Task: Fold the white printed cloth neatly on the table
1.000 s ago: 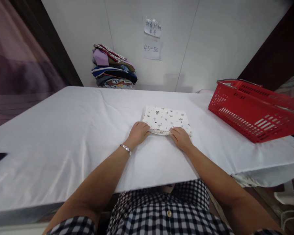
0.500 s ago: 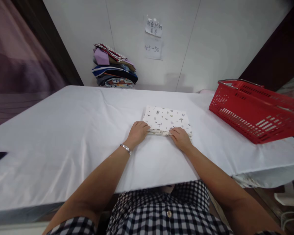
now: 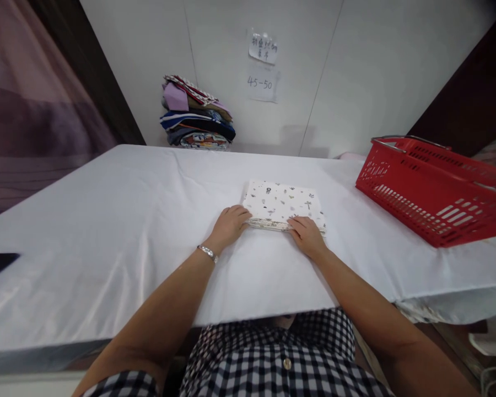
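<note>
- Head view: the folded cloth (image 3: 279,199) lies flat on the table (image 3: 128,220), between its near and far edges, left of the basket (image 3: 446,196) by the right edge.
- Its long axis appears to run left to right, roughly along the table's near edge; it extends from the fingers toward the far edge.
- Neither hand is nearer: the left hand (image 3: 230,223) touches the cloth's near left corner, the right hand (image 3: 308,234) its near edge, right of middle.
- Both hands' fingers bend over the top layer; whether they pinch it, I cannot tell.
- Against half a second ago, the view shifts slightly; the left hand sits a little further left, while cloth and right hand look unmoved.
</note>
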Demonstrator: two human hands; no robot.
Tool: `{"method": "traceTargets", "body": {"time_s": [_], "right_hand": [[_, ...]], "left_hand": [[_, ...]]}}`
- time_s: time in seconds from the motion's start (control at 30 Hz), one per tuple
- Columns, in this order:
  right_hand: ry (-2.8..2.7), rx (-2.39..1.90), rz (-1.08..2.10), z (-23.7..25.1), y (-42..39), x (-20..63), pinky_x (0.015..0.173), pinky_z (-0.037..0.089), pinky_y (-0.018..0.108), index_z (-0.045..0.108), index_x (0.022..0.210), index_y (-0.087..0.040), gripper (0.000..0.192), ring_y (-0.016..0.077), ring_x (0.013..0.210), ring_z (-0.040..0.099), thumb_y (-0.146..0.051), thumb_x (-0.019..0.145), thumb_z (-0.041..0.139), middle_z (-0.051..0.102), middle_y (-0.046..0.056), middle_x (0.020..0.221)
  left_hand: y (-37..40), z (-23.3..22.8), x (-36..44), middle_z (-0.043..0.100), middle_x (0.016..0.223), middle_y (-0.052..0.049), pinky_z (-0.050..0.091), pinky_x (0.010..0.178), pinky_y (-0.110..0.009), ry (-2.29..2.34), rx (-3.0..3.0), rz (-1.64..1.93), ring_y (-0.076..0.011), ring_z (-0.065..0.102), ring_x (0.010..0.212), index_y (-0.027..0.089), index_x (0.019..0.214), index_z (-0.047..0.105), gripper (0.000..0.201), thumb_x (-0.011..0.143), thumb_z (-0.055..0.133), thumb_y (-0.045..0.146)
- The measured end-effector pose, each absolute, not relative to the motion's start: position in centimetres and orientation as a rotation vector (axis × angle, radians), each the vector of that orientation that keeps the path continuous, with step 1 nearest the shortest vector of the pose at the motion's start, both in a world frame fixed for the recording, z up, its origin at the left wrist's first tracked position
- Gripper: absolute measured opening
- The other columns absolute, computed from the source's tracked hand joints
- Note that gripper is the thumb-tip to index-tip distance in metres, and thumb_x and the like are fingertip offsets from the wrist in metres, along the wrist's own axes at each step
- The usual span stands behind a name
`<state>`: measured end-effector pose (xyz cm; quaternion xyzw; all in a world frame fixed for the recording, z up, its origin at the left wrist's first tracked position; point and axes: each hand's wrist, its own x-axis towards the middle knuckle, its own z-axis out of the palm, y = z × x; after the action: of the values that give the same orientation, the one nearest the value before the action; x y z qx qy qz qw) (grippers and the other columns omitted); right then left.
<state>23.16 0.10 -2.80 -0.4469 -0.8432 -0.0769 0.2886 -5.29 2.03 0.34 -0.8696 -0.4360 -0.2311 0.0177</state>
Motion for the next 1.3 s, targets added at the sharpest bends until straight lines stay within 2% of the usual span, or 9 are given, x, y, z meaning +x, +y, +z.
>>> {"method": "traceTargets", "body": {"time_s": [0.27, 0.47, 0.63, 0.87, 0.97, 1.03, 1.13, 1.23, 1.3], "right_hand": [[-2.261, -1.179, -0.215, -2.8, -0.1, 23.1, 0.084, 0.044, 0.040, 0.059, 0.115, -0.020, 0.028, 0.0240, 0.101, 0.053, -0.023, 0.093, 0.041, 0.062, 0.010, 0.108], [-2.267, -1.177, -0.199, -3.0, 0.0, 23.3, 0.084, 0.044, 0.041, 0.060, 0.114, -0.020, 0.029, 0.0242, 0.101, 0.053, -0.024, 0.092, 0.042, 0.063, 0.010, 0.107], [-2.275, -1.177, -0.183, -3.0, 0.0, 23.3, 0.084, 0.044, 0.042, 0.060, 0.115, -0.020, 0.030, 0.0247, 0.101, 0.054, -0.025, 0.092, 0.041, 0.063, 0.010, 0.108], [-2.265, -1.149, -0.188, -2.9, 0.0, 23.2, 0.083, 0.045, 0.043, 0.060, 0.116, -0.022, 0.031, 0.0249, 0.100, 0.055, -0.026, 0.092, 0.040, 0.063, 0.010, 0.106], [-2.260, -1.136, -0.195, -3.0, 0.0, 23.2, 0.083, 0.045, 0.042, 0.061, 0.114, -0.021, 0.030, 0.0248, 0.099, 0.055, -0.025, 0.092, 0.040, 0.063, 0.010, 0.106], [-2.256, -1.128, -0.213, -3.2, 0.1, 23.2, 0.082, 0.046, 0.042, 0.061, 0.113, -0.020, 0.029, 0.0250, 0.099, 0.055, -0.024, 0.092, 0.041, 0.064, 0.010, 0.106], [-2.252, -1.118, -0.232, -3.6, 0.3, 23.2, 0.081, 0.047, 0.042, 0.062, 0.111, -0.020, 0.029, 0.0252, 0.098, 0.056, -0.024, 0.092, 0.041, 0.064, 0.010, 0.105], [-2.251, -1.096, -0.244, -3.9, 0.5, 23.2, 0.080, 0.047, 0.042, 0.063, 0.111, -0.022, 0.029, 0.0252, 0.098, 0.057, -0.024, 0.091, 0.042, 0.065, 0.010, 0.104], [-2.250, -1.090, -0.256, -3.9, 0.6, 23.2, 0.079, 0.048, 0.043, 0.063, 0.111, -0.022, 0.028, 0.0254, 0.097, 0.058, -0.024, 0.090, 0.043, 0.065, 0.010, 0.104]], "left_hand": [[2.3, 0.4, -5.6, 0.062, 0.109, -0.004, 0.042, 0.090, -0.039, -1.375, -2.669, -0.715, -0.0203, 0.051, 0.109, 0.023, 0.100, 0.063, 0.030, 0.083, 0.044, 0.007], [2.1, -0.5, -6.2, 0.052, 0.130, -0.006, 0.044, 0.090, -0.040, -1.508, -2.655, -0.638, -0.0229, 0.048, 0.116, 0.025, 0.115, 0.059, 0.033, 0.086, 0.046, 0.017], [2.1, -0.5, -6.5, 0.049, 0.135, -0.003, 0.048, 0.087, -0.037, -1.578, -2.628, -0.592, -0.0208, 0.056, 0.107, 0.028, 0.116, 0.059, 0.037, 0.086, 0.042, 0.014], [1.9, -0.9, -6.6, 0.049, 0.134, 0.004, 0.051, 0.083, -0.030, -1.714, -2.662, -0.788, -0.0155, 0.061, 0.098, 0.032, 0.114, 0.060, 0.041, 0.082, 0.043, 0.012], [1.6, -0.9, -6.7, 0.048, 0.135, 0.003, 0.052, 0.081, -0.029, -1.768, -2.693, -0.845, -0.0155, 0.062, 0.096, 0.031, 0.116, 0.060, 0.041, 0.080, 0.047, 0.015], [1.3, -0.5, -6.4, 0.051, 0.132, 0.000, 0.049, 0.088, -0.032, -1.783, -2.650, -0.896, -0.0185, 0.058, 0.104, 0.027, 0.115, 0.060, 0.037, 0.080, 0.052, 0.021], [0.8, 0.4, -5.0, 0.055, 0.127, -0.007, 0.040, 0.100, -0.043, -1.716, -2.502, -0.975, -0.0238, 0.047, 0.119, 0.022, 0.113, 0.061, 0.032, 0.084, 0.053, 0.034], [0.8, 1.0, -3.0, 0.052, 0.131, -0.009, 0.032, 0.105, -0.047, -1.533, -2.503, -0.942, -0.0244, 0.040, 0.126, 0.022, 0.116, 0.058, 0.032, 0.090, 0.045, 0.037], [1.2, 0.8, -2.1, 0.045, 0.138, -0.009, 0.024, 0.109, -0.048, -1.479, -2.552, -0.847, -0.0250, 0.031, 0.133, 0.023, 0.122, 0.053, 0.037, 0.091, 0.042, 0.041]]}}
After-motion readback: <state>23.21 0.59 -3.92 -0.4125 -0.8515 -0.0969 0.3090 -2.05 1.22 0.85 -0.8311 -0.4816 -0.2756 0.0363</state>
